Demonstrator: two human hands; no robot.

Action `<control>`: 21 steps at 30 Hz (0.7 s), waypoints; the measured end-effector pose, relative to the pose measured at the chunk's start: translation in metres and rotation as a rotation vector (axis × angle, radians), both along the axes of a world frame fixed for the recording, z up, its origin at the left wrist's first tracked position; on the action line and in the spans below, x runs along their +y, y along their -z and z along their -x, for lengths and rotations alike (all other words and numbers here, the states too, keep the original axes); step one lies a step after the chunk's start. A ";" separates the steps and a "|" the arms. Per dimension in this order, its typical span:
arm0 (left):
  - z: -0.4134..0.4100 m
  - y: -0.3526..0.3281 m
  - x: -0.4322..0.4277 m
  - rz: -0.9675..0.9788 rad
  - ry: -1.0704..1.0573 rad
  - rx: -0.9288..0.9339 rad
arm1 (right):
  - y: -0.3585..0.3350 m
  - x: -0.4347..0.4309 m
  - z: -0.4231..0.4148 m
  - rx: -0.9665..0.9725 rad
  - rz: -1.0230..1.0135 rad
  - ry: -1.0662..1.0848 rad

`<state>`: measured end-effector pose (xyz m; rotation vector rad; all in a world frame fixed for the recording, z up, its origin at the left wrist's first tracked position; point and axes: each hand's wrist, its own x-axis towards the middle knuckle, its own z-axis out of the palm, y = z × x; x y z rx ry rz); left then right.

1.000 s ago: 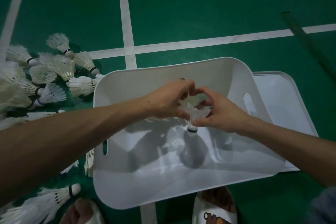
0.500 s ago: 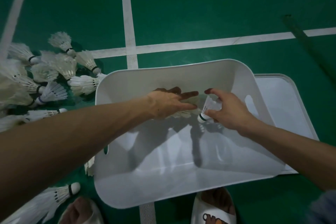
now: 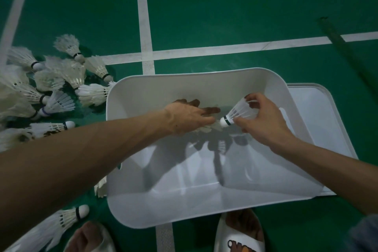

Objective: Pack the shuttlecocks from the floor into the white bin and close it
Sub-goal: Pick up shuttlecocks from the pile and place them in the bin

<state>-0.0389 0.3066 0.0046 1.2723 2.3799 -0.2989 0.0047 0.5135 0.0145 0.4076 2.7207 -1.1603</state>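
Observation:
The white bin (image 3: 184,76) stands open on the green floor in front of me. Inside it, my left hand (image 3: 188,117) lies flat with straight fingers on some shuttlecocks (image 3: 206,129), whose feathers show under the palm. My right hand (image 3: 263,122) pinches one shuttlecock (image 3: 239,113) by its feather skirt, cork pointing left toward my left fingertips, above the bin's floor. A pile of several shuttlecocks (image 3: 57,88) lies on the floor left of the bin.
The bin's white lid (image 3: 319,118) lies flat on the floor against its right side. More shuttlecocks (image 3: 67,219) lie at the lower left, near my feet in white slippers (image 3: 241,233). A dark pole (image 3: 347,51) crosses the floor at upper right.
My hands, together over one bunch a second ago, have parted. The right hand drew a single shuttlecock away to the right and turned it sideways. The left hand flattened lower in the bin.

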 end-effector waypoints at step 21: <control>-0.007 0.001 -0.021 -0.096 -0.070 0.012 | 0.031 -0.031 0.029 -0.397 0.274 0.090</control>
